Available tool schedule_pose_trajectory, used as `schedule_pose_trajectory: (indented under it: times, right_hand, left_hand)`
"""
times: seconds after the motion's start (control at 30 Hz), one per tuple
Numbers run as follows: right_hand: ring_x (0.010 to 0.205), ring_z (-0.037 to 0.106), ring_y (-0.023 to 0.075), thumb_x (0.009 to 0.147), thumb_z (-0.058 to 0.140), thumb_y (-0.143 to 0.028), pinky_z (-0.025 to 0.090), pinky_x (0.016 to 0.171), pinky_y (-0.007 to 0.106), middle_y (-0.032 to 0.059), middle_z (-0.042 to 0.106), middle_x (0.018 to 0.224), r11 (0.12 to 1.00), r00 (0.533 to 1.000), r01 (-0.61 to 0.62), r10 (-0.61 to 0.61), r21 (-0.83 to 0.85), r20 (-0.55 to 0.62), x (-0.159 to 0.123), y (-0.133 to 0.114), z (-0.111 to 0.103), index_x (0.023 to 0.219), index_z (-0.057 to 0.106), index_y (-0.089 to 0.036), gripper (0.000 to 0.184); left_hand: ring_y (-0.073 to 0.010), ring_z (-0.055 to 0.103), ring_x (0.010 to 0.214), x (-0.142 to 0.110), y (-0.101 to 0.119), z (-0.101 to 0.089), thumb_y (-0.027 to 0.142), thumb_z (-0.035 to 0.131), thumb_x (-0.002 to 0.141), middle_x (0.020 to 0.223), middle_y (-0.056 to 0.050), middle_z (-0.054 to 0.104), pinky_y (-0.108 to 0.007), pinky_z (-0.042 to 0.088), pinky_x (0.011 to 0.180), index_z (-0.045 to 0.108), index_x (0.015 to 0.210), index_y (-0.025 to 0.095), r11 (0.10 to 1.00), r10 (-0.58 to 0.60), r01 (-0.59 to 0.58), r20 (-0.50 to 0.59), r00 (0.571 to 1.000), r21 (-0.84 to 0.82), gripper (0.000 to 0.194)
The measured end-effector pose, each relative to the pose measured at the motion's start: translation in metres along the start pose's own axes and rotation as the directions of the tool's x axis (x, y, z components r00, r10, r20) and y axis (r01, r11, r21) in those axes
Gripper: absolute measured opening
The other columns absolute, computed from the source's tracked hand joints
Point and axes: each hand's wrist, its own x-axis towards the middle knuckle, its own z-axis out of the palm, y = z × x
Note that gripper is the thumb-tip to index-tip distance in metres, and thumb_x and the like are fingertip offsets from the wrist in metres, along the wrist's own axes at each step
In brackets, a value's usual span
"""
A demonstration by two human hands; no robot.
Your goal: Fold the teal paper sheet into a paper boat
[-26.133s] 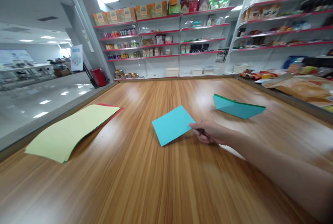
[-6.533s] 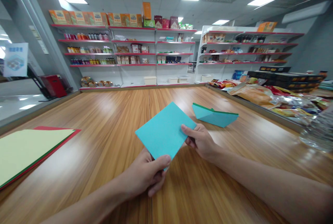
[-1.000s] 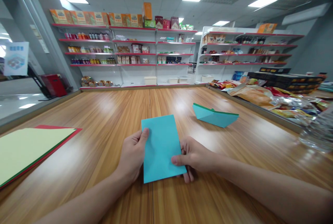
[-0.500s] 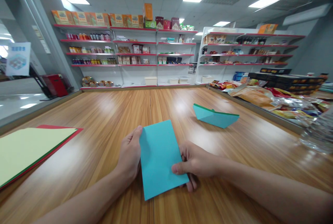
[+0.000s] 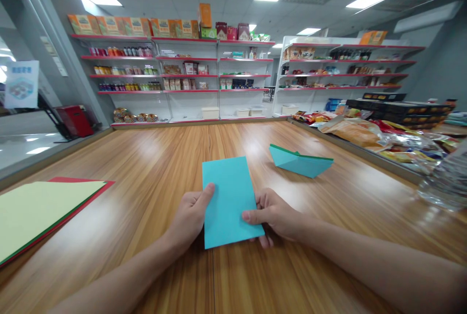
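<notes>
A light-blue sheet of paper [image 5: 229, 202], rectangular and apparently folded, is held up over the wooden table [image 5: 153, 217] in the middle of the head view. My left hand [image 5: 191, 214] pinches its left edge, thumb on the front face and fingers behind. On the right edge, low down, my right hand [image 5: 273, 217] grips it the same way, with fingertips showing beneath. Beyond my right hand lies a folded paper boat [image 5: 302, 162], light blue with a green rim. At the far left is a stack of coloured paper [image 5: 44, 207], pale yellow on top with green and red sheets below.
A clear plastic bottle [image 5: 445, 185] stands at the right edge. Packaged snacks [image 5: 357, 134] and black boxes [image 5: 401, 110] lie beyond the table's right rim. Shelves of goods [image 5: 189, 71] line the back, and a red box-like object [image 5: 75, 120] stands on the floor at left.
Over the last second the paper dips toward me, then rises again, with my left thumb back on its front. Earlier, my right hand alone held it; later both hands held it turned diagonally.
</notes>
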Motion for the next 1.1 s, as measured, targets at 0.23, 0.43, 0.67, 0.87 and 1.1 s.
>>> schedule_pose_trajectory:
  times: [0.23,0.43,0.67,0.87,1.1]
  right_hand:
    - [0.031,0.049,0.0073,0.067,0.072,-0.044,0.034,0.025,0.014,0.0004,0.059,0.051,0.987,0.971,0.137,-0.116,0.088,-0.21,0.005,0.004,-0.003,0.067,0.057,-0.01,0.038]
    - [0.031,0.047,0.0064,0.071,0.069,-0.044,0.033,0.025,0.014,-0.0016,0.056,0.051,0.982,0.95,0.185,-0.167,0.046,-0.263,0.009,0.007,-0.005,0.07,0.056,-0.01,0.037]
    - [0.031,0.047,0.0065,0.069,0.07,-0.046,0.034,0.026,0.015,-0.0012,0.057,0.052,0.981,0.925,0.194,-0.173,0.03,-0.337,0.009,0.003,-0.002,0.069,0.055,-0.011,0.037]
    - [0.031,0.047,0.0058,0.07,0.07,-0.047,0.033,0.026,0.013,-0.0013,0.057,0.052,0.981,0.941,0.186,-0.161,0.057,-0.299,0.009,0.005,-0.002,0.069,0.054,-0.011,0.039]
    - [0.03,0.048,0.0065,0.067,0.07,-0.051,0.03,0.025,0.013,-0.0021,0.055,0.048,0.99,0.953,0.142,-0.13,0.024,-0.273,0.008,0.003,-0.002,0.065,0.052,-0.012,0.042]
  left_hand:
    - [-0.0104,0.039,0.029,-0.009,0.01,0.005,0.071,0.04,0.076,0.034,-0.004,0.05,-0.022,0.026,0.036,0.056,0.049,0.014,0.983,-0.078,0.03,0.266,0.961,0.18,0.065]
    - [-0.0079,0.032,0.026,-0.009,0.007,0.005,0.068,0.036,0.08,0.028,-0.001,0.045,-0.021,0.024,0.038,0.057,0.049,0.014,0.973,-0.015,-0.04,0.236,0.972,0.227,0.065]
    - [-0.0074,0.028,0.024,-0.007,0.002,0.003,0.07,0.037,0.079,0.025,0.002,0.037,-0.023,0.02,0.036,0.048,0.041,0.018,0.96,0.027,-0.076,0.182,0.983,0.268,0.066]
    - [-0.0056,0.02,0.024,-0.007,0.006,-0.004,0.071,0.035,0.079,0.025,0.002,0.034,-0.025,0.013,0.037,0.051,0.04,0.017,0.983,0.004,-0.056,0.288,0.958,0.172,0.068]
    - [-0.0062,0.023,0.023,-0.009,0.005,-0.003,0.065,0.039,0.081,0.024,0.003,0.029,-0.024,0.013,0.034,0.047,0.032,0.018,0.948,0.043,-0.095,0.171,0.984,0.305,0.069]
